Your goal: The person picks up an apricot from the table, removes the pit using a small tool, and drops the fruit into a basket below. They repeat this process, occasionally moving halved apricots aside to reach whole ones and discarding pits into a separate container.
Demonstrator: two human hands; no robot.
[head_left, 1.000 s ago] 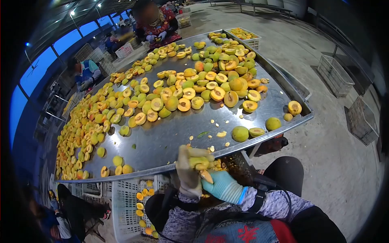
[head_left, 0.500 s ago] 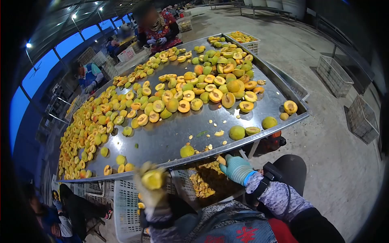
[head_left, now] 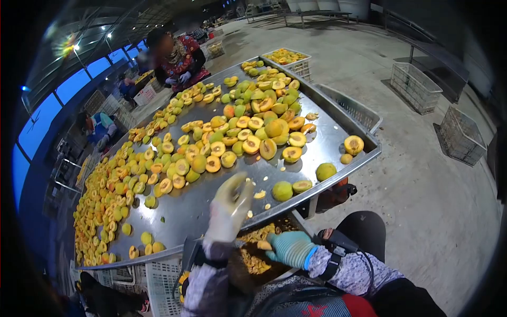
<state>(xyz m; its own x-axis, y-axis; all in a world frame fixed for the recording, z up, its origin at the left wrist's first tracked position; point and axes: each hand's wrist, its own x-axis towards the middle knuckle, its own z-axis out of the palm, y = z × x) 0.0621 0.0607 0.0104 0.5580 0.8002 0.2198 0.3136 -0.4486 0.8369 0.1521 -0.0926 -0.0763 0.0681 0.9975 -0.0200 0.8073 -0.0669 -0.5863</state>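
My left hand (head_left: 231,203), in a pale glove, is over the near edge of the metal table (head_left: 179,211), fingers curled but apart, with nothing visible between them. Lower right, my right hand (head_left: 291,248), in a teal striped glove, is closed above a bin of fruit pieces (head_left: 256,261). A small orange-tan thing (head_left: 264,245) shows at its fingertips; what it is I cannot make out. Halved yellow fruit (head_left: 213,164) and green fruit cover much of the table. A green fruit (head_left: 282,190) and a cut half (head_left: 302,186) lie near the front edge.
Across the table stands a person in a red patterned top (head_left: 182,58); another person (head_left: 100,129) is at the left. A crate of fruit (head_left: 288,57) stands beyond the far corner. Pale crates (head_left: 414,87) are on the floor at right. A white basket (head_left: 163,285) stands below the table.
My left hand has moved up and right over the table edge, and the yellow fruit it held no longer shows. The view has shifted; my right hand remains low by the bin.
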